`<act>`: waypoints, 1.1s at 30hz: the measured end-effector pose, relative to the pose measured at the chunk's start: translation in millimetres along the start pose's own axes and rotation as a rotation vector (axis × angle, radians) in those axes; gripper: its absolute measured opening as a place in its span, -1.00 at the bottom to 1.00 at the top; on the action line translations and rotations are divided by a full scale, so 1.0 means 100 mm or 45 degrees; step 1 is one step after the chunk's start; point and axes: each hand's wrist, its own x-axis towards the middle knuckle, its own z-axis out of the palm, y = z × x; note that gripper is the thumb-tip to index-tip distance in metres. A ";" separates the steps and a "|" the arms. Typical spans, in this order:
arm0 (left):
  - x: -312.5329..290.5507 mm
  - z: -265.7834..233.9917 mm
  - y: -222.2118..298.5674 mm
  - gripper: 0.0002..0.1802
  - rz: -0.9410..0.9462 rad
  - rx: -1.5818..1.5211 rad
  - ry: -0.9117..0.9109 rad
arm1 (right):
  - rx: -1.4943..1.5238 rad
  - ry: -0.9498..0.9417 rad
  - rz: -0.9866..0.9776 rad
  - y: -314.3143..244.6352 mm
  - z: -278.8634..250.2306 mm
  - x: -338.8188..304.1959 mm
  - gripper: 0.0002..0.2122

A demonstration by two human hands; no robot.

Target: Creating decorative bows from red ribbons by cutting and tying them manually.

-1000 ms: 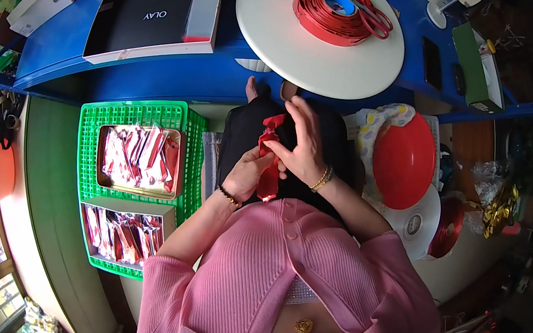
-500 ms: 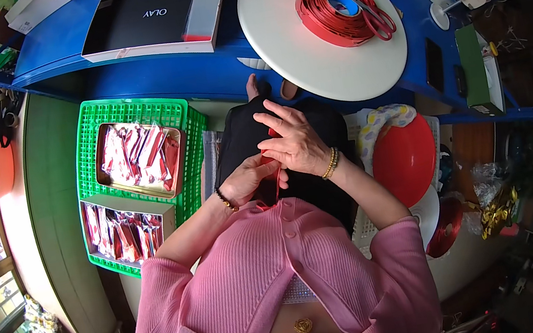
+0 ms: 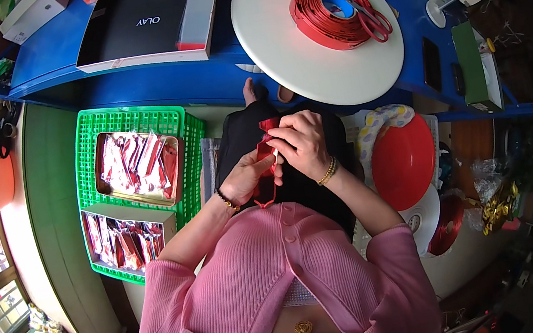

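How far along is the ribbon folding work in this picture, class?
Done: two boxes in the green crate hold many red pieces. In hand: left hand and right hand work a red ribbon over the lap. Left: a large ribbon coil sits on the round board.

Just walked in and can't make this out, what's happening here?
A seated person in a pink top works a piece of red ribbon in their lap with both hands: the left hand holds it from below and the right hand pinches it from above. A green crate of red packets sits to their left, a ribbon coil on the round white board ahead.
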 end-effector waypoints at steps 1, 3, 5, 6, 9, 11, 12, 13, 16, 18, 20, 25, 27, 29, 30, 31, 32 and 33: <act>0.00 0.00 0.00 -0.83 0.010 0.059 -0.026 | 0.048 -0.007 0.020 0.01 0.01 0.02 -0.83; 0.02 -0.04 -0.02 -0.83 0.041 0.110 -0.009 | 0.098 -0.015 0.038 0.03 0.03 0.03 -0.86; 0.04 -0.07 -0.05 -0.82 0.071 0.158 0.008 | 0.086 0.007 0.004 0.03 0.03 0.03 -0.88; 0.06 -0.08 -0.05 -0.83 0.111 0.163 0.035 | 0.086 0.006 0.004 0.02 0.03 0.03 -0.88; 0.16 -0.12 -0.04 -0.83 0.160 0.165 0.120 | -0.044 0.070 -0.116 -0.04 0.02 0.01 -0.86; 0.24 -0.16 -0.05 -0.82 0.214 0.071 0.202 | -0.060 0.076 -0.157 -0.09 0.02 -0.01 -0.85; 0.28 -0.19 -0.07 -0.82 0.213 0.071 0.198 | -0.064 0.076 -0.156 -0.09 0.04 -0.03 -0.85; 0.32 -0.23 -0.09 -0.81 0.277 0.074 0.186 | -0.005 0.046 -0.152 -0.08 0.06 -0.05 -0.87; 0.27 -0.26 -0.06 -0.80 0.295 0.117 0.133 | 0.145 -0.056 -0.063 -0.08 0.06 -0.06 -0.94; 0.20 -0.25 0.02 -0.81 0.248 0.157 0.095 | 0.508 -0.150 0.081 -0.02 0.05 -0.04 -0.96; 0.15 -0.25 0.07 -0.83 0.143 0.363 -0.031 | 0.787 -0.348 0.302 0.02 -0.04 0.02 -0.97; 0.10 -0.13 0.15 -0.85 0.148 0.399 -0.091 | 1.005 -0.547 0.526 0.08 -0.10 0.19 -0.98; 0.12 -0.13 0.15 -0.85 0.154 0.384 -0.090 | 1.017 -0.495 0.536 0.09 -0.04 0.19 -0.97; 0.15 -0.14 0.15 -0.86 0.112 0.276 -0.024 | 0.636 -0.141 0.356 0.07 0.03 0.18 -0.97; 0.17 -0.17 0.15 -0.86 0.114 0.276 -0.023 | 0.533 -0.112 0.418 0.04 0.04 0.19 -0.92; 0.18 -0.20 0.16 -0.84 0.118 0.293 0.012 | 0.534 -0.112 0.417 0.01 0.06 0.17 -0.92; 0.19 -0.23 0.16 -0.83 0.123 0.311 0.046 | 0.519 -0.036 0.505 -0.01 0.09 0.14 -0.89; 0.22 -0.23 0.17 -0.82 0.148 0.360 0.126 | 0.504 0.045 0.596 -0.03 0.10 0.10 -0.86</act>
